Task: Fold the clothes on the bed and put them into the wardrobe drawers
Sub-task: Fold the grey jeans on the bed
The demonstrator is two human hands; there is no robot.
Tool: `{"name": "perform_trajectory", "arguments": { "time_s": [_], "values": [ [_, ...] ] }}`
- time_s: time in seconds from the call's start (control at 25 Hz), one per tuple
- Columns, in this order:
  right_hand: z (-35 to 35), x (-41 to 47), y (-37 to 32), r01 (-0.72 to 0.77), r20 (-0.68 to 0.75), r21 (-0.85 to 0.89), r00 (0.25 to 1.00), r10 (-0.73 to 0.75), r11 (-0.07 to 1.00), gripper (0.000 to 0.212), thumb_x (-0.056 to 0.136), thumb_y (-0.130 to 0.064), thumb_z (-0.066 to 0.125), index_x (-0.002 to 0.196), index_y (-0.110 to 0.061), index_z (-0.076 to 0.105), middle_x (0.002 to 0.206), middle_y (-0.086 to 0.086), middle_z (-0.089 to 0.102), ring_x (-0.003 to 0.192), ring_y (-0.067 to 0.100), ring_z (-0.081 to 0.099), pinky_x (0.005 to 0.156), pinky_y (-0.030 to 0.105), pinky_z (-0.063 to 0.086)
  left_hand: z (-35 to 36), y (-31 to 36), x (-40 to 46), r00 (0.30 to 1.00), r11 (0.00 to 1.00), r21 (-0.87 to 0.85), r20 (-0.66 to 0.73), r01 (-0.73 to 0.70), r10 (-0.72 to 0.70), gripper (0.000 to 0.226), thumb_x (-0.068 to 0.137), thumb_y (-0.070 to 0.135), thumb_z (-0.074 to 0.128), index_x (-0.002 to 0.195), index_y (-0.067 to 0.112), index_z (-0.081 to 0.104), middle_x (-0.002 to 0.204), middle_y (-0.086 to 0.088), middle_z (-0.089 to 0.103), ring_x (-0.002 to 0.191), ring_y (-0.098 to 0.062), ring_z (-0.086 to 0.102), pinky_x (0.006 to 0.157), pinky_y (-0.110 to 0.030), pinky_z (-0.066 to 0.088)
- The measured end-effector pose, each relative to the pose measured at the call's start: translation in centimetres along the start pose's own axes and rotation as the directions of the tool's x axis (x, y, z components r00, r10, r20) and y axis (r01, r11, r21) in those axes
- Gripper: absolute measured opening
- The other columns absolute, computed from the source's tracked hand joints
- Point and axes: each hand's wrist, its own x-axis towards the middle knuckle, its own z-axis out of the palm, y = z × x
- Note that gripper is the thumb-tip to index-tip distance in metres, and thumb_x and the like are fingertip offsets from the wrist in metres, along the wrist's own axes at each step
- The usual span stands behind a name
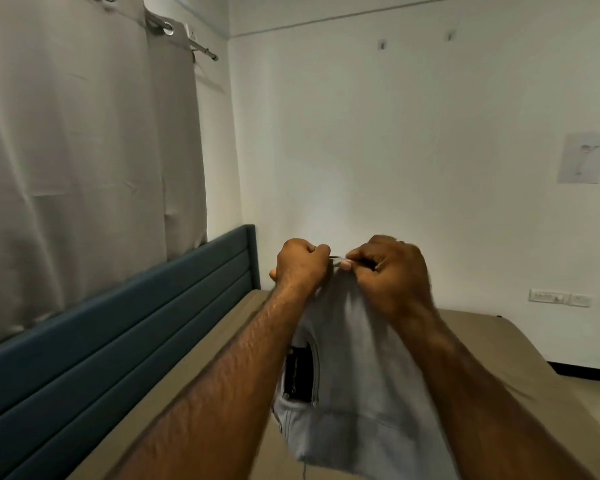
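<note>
A light grey garment (357, 386) hangs in the air in front of me, above the bed (229, 337). My left hand (300, 263) and my right hand (388, 271) are raised side by side and each grips the garment's top edge with curled fingers. The two fists almost touch. A black label or lining patch (300, 374) shows on the garment's left side, beside a seam. The lower hem hangs between my forearms, a thin thread dangling from it.
The bed has a tan sheet and a dark teal padded headboard (118, 327) along the left. Grey curtains (77, 140) hang above the headboard. A white wall stands ahead, with a wall socket plate (558, 297) at the right and floor beyond the bed's right edge.
</note>
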Motion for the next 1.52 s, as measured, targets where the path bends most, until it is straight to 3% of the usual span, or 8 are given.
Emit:
{"name": "perform_trajectory", "arguments": {
  "time_s": [0.4,0.64,0.92,1.04,1.16,1.24,1.32,1.52],
  "values": [
    [3.1,-1.7,1.7,-0.173,-0.013,0.008,0.985,0.173,0.985,0.007,0.089,-0.018,0.076,0.083,-0.019,0.078,0.080,-0.008,0.071,0.076,0.012,0.065,0.076,0.043,0.060,2.0,-2.2,1.8,0.990,0.993,0.094,0.129,-0.068,0.056,0.020,0.092,0.030,0.063,0.081,0.015,0.068,0.079,-0.001,0.067,0.082,-0.024,0.064,0.096,-0.050,0.053],
    [4.3,-1.7,2.6,-0.183,0.002,-0.013,0.983,0.183,0.983,0.009,0.091,-0.013,0.070,0.089,-0.017,0.078,0.085,-0.004,0.073,0.078,0.013,0.065,0.076,0.040,0.061,3.4,-2.1,1.6,0.920,0.899,0.195,0.106,-0.392,0.378,0.016,0.096,0.030,0.057,0.085,0.020,0.063,0.084,0.006,0.062,0.083,-0.016,0.058,0.090,-0.037,0.034],
    [3.1,-2.0,3.6,-0.191,-0.097,0.045,0.976,0.195,0.980,0.008,0.095,-0.020,0.076,0.087,-0.020,0.076,0.082,-0.010,0.071,0.078,0.009,0.066,0.073,0.029,0.058,4.0,-3.7,3.5,0.971,0.986,-0.044,0.172,-0.160,0.166,0.020,0.090,0.032,0.068,0.076,0.019,0.066,0.078,0.003,0.067,0.079,-0.021,0.064,0.089,-0.050,0.058],
    [3.0,-2.2,4.6,-0.255,-0.068,0.115,0.962,0.264,0.960,0.010,0.096,-0.021,0.073,0.087,-0.024,0.074,0.083,-0.015,0.070,0.081,0.004,0.066,0.074,0.022,0.054,3.3,-6.7,3.4,0.957,0.991,-0.133,0.289,0.006,0.033,0.044,0.096,0.068,0.057,0.097,0.024,0.062,0.114,0.001,0.070,0.101,-0.019,0.064,0.097,-0.046,0.056],
    [3.2,-1.9,5.7,-0.366,-0.074,0.118,0.924,0.376,0.923,0.012,0.097,-0.016,0.072,0.086,-0.022,0.071,0.083,-0.015,0.069,0.080,-0.001,0.063,0.070,0.013,0.046,2.2,-8.8,3.1,0.711,0.861,-0.042,0.584,0.507,-0.391,0.081,0.084,0.091,0.047,0.106,0.015,0.067,0.123,-0.014,0.070,0.110,-0.031,0.066,0.096,-0.047,0.058],
    [3.3,-2.1,6.1,-0.412,-0.048,0.134,0.906,0.421,0.902,0.012,0.096,-0.015,0.073,0.085,-0.019,0.072,0.081,-0.013,0.070,0.079,0.001,0.064,0.071,0.016,0.048,1.9,-9.4,2.9,0.634,0.754,-0.229,0.713,0.615,-0.300,0.058,0.090,0.060,0.073,0.113,0.007,0.074,0.109,-0.015,0.078,0.092,-0.027,0.074,0.081,-0.041,0.064],
    [3.1,-3.0,6.9,-0.480,0.029,0.266,0.871,0.491,0.836,0.015,0.097,-0.013,0.073,0.082,-0.017,0.072,0.076,-0.008,0.072,0.072,0.008,0.065,0.068,0.021,0.052,1.7,-9.3,3.5,0.730,0.667,-0.493,0.674,0.558,-0.112,0.024,0.095,0.024,0.073,0.111,0.007,0.074,0.100,-0.012,0.078,0.081,-0.021,0.074,0.072,-0.035,0.065],
    [2.6,-5.2,7.6,-0.757,0.495,0.541,0.639,0.588,0.367,0.038,0.095,-0.038,0.069,0.090,-0.001,0.075,0.081,0.015,0.060,0.076,0.027,0.051,0.065,0.036,0.043,1.4,-6.7,4.2,0.790,0.683,-0.618,0.606,0.390,0.097,0.011,0.106,0.018,0.061,0.105,0.011,0.070,0.089,-0.005,0.074,0.079,-0.017,0.071,0.075,-0.033,0.060]
  ]
}}
